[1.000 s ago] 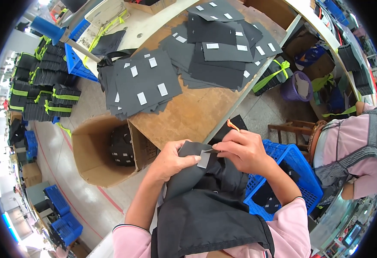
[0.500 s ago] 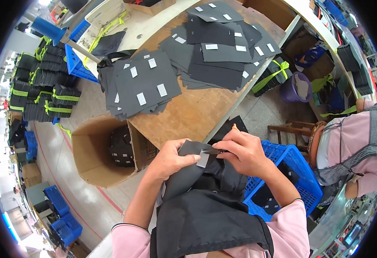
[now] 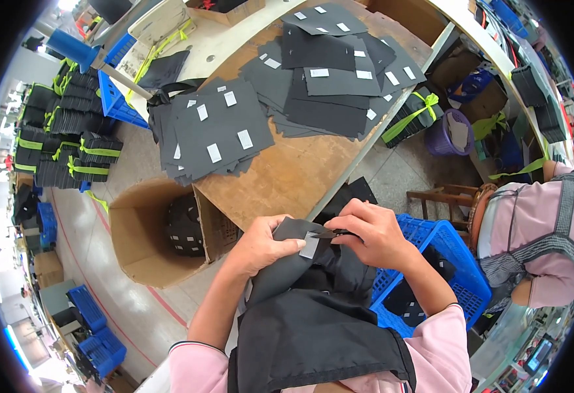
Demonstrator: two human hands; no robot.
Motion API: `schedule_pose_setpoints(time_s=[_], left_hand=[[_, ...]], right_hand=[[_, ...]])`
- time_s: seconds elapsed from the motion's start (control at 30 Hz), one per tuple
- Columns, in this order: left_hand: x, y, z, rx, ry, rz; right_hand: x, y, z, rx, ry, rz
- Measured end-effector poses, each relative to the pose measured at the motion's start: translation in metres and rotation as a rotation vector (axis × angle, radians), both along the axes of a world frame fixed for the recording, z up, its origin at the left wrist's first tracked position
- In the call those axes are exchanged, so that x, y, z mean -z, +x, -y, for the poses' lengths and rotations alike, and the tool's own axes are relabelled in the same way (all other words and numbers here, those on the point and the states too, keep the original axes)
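One grey panel (image 3: 287, 262) is pinched in the left hand (image 3: 261, 245) near the table's (image 3: 290, 173) six o'clock edge, seemingly steadying its white patch (image 3: 309, 246) against the dark tool (image 3: 330, 234) gripped in the right hand (image 3: 375, 234).

Ahead and left of the left hand (image 3: 261, 245), one heap of sheets (image 3: 225, 124) is lying on the counter (image 3: 300, 173); ahead of the right hand (image 3: 377, 232), another heap (image 3: 326, 118) is lying. Left of them a carton (image 3: 136, 223) (pieces (image 3: 185, 226) are sitting inside) is standing; right, a crate (image 3: 464, 281) is resting.

Downward fisheye view from head height
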State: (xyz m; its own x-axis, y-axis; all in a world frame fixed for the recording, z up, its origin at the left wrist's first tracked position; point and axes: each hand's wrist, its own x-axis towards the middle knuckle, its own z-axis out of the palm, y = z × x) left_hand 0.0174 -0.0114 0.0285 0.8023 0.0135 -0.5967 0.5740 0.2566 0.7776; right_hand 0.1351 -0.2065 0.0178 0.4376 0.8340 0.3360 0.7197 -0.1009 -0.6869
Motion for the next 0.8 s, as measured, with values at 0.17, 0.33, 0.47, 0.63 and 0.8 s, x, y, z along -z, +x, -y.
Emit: schedule_pose_setpoints(time_s=[0.17, 0.33, 0.47, 0.63, 0.8], left_hand=[[-0.001, 0.001, -0.001, 0.004, -0.001, -0.021], [0.004, -0.002, -0.002, 0.013, 0.008, -0.012], [0.002, -0.001, -0.001, -0.045, -0.043, -0.008], [0.002, 0.000, -0.004, -0.027, -0.034, -0.016], [-0.006, -0.002, -0.009, -0.082, 0.000, 0.008]], right_hand=[[-0.002, 0.002, -0.002, -0.062, -0.033, 0.136], [-0.002, 0.000, -0.004, -0.074, -0.037, 0.222], [0.008, -0.001, 0.001, -0.097, -0.011, -0.019], [0.003, -0.008, -0.003, 0.023, 0.014, -0.144], [0.006, -0.009, -0.006, 0.079, 0.081, -0.091]])
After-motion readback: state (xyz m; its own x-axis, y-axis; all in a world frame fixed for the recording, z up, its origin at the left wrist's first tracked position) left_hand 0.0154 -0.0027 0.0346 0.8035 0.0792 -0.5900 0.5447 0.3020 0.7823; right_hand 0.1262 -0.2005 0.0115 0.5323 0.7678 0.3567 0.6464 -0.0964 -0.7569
